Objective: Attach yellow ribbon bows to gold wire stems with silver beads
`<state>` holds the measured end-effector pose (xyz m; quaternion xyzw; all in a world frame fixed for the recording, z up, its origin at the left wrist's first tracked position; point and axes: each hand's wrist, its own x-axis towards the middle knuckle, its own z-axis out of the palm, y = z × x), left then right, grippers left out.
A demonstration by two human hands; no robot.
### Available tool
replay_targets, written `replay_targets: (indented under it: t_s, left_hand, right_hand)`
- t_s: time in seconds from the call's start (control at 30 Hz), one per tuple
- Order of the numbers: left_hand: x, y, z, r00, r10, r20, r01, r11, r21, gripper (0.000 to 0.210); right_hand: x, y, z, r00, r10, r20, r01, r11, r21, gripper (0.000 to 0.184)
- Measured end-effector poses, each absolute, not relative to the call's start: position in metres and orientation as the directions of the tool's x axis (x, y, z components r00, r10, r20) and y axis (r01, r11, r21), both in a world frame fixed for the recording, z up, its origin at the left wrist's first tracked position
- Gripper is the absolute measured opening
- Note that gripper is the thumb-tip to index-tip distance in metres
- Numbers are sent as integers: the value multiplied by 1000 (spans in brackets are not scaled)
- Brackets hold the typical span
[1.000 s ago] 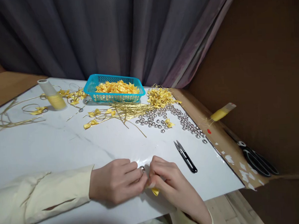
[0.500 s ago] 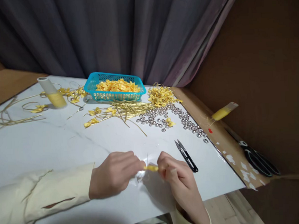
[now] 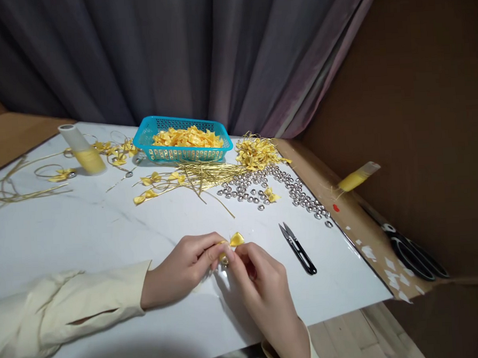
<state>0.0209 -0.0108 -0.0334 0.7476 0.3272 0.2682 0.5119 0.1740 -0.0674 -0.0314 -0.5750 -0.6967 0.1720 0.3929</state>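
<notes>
Fingertips of my left hand (image 3: 187,267) and my right hand (image 3: 260,279) meet over the white tabletop, both pinching a small yellow ribbon bow (image 3: 237,239). One loop of the bow sticks up beyond the fingers; its middle is covered by them. Just below the fingertips shows a small silver bead (image 3: 224,260); whether it is fixed to the bow I cannot tell. To the right of my right hand lie black thread snips (image 3: 299,249), blades pointing away. Scattered silver beads (image 3: 259,191) lie farther back, with one yellow bow (image 3: 271,195) among them.
A blue basket (image 3: 184,154) holds yellow ribbon bows. Gold cords (image 3: 210,174) lie before it, beside a heap of corded bows (image 3: 259,151). A yellow thread spool (image 3: 86,154) stands left; another spool (image 3: 359,177) and large scissors (image 3: 411,250) are off the right edge.
My hands have come together. My right hand moved left and its thumb now meets the left fingertips. The bow, earlier stretched sideways between the hands, now has a loop pointing up.
</notes>
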Motion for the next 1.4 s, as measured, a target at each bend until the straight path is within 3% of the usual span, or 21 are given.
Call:
replay_targets:
  t_s: [0.17, 0.37, 0.67, 1.4]
  left_hand:
    - [22, -11, -32, 658, 752, 40, 185, -213, 960, 34]
    - [24, -6, -34, 632, 770, -85, 81, 43, 996, 35]
    - [24, 2, -36, 649, 737, -190, -88, 321, 943, 36]
    - [25, 3, -34, 696, 685, -213, -123, 407, 905, 36]
  right_hand:
    - [173, -67, -32, -91, 951, 295, 694, 274, -666, 27]
    - [175, -71, -32, -91, 924, 371, 703, 324, -633, 27]
    - [180, -75, -26, -89, 940, 329, 643, 306, -702, 27]
    - [179, -68, -31, -63, 951, 302, 627, 273, -730, 29]
